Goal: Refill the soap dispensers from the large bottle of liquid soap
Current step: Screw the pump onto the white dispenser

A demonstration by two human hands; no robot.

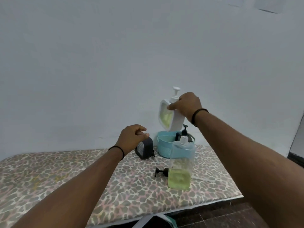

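So far the clear dispenser [180, 163] stands uncapped near the front of the patterned tabletop [65, 170], only about a third full of yellow-green soap, its black pump [161, 172] lying beside it, so filling looks unfinished. The right hand [186, 104] grasps the large white bottle [170, 115], fingers [172, 106] curled over its shoulder, holding it tilted above the blue basket [164, 146]. The left hand [133, 137] hovers loosely curled, holding nothing, just over a dark dispenser [144, 149].
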